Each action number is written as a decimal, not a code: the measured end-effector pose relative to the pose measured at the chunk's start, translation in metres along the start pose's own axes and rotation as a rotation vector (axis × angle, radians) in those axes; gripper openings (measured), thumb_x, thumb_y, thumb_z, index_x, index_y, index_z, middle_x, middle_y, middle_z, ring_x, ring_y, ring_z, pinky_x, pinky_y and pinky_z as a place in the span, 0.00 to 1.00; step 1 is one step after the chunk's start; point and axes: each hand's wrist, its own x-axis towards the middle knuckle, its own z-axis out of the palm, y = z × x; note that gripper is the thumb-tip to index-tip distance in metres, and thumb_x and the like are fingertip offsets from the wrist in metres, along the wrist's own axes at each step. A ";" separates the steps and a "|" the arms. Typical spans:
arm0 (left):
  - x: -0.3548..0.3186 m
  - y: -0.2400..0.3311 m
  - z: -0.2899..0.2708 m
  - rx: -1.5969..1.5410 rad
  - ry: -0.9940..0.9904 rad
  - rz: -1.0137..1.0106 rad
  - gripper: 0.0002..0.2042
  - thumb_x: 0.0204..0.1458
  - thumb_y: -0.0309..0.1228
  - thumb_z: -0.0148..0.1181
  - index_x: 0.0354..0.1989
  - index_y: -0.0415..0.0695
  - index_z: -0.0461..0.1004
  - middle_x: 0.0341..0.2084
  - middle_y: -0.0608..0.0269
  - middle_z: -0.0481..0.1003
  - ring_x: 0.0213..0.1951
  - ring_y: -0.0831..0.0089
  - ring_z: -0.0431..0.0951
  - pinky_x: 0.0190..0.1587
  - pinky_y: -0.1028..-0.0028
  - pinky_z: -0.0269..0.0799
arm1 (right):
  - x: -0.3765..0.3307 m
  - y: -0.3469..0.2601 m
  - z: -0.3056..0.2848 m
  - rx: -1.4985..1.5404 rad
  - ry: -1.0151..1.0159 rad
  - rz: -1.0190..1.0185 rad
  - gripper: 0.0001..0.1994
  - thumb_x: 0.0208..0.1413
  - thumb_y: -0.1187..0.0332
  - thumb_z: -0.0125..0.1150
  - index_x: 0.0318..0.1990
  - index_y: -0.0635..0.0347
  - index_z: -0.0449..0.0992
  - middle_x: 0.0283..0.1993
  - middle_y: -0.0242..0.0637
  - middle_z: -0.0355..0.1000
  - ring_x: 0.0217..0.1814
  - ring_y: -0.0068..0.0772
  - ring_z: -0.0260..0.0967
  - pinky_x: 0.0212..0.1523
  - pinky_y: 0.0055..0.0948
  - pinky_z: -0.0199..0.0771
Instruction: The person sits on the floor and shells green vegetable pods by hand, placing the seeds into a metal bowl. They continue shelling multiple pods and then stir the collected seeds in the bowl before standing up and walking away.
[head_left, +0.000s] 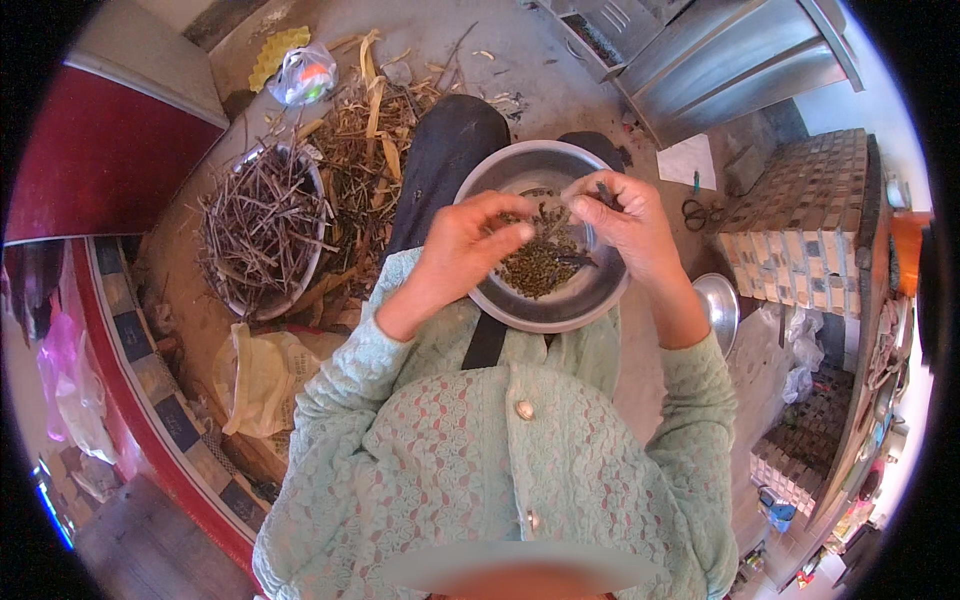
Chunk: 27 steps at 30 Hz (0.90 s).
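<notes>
A metal basin (545, 322) rests on my lap, with small greenish-brown bean-like grains (535, 268) heaped in its middle. Several dark slender pieces (578, 260), which look like dried pods, lie among the grains. Over the left side of the basin is my left hand (465, 245), its thumb and fingers apart and nothing visible between them. At the right side my right hand (632, 222) is closed, thumb against fingers, on a dark slender pod-like piece (606, 195). Both hands are above the grains.
To the left stands a basin (318, 235) piled with dry twigs (262, 230); more stalks and husks (375, 130) litter the floor beside it. A yellowish sack (262, 380) lies nearer. On the right are a brick structure (800, 235), scissors (698, 213) and a shiny round metal lid or bowl (717, 310).
</notes>
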 end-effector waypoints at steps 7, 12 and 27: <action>0.003 -0.006 0.021 -0.217 -0.121 -0.103 0.08 0.50 0.27 0.61 0.36 0.36 0.76 0.23 0.70 0.73 0.25 0.87 0.68 0.27 0.82 0.67 | -0.004 -0.004 0.005 0.145 0.057 -0.007 0.09 0.52 0.66 0.62 0.33 0.63 0.73 0.28 0.27 0.69 0.27 0.14 0.61 0.27 0.16 0.60; 0.002 -0.004 0.024 -0.156 -0.107 -0.096 0.06 0.51 0.27 0.61 0.33 0.37 0.75 0.21 0.71 0.72 0.23 0.86 0.68 0.26 0.83 0.66 | -0.003 0.010 0.006 0.078 0.048 -0.030 0.08 0.52 0.67 0.62 0.34 0.61 0.73 0.28 0.25 0.68 0.26 0.11 0.59 0.26 0.14 0.57; -0.005 -0.012 0.024 -0.281 -0.161 -0.175 0.06 0.56 0.28 0.53 0.32 0.38 0.74 0.22 0.69 0.72 0.22 0.84 0.69 0.26 0.83 0.66 | -0.010 0.019 0.016 0.232 -0.051 -0.011 0.08 0.49 0.74 0.63 0.35 0.62 0.70 0.32 0.25 0.67 0.34 0.14 0.63 0.36 0.18 0.66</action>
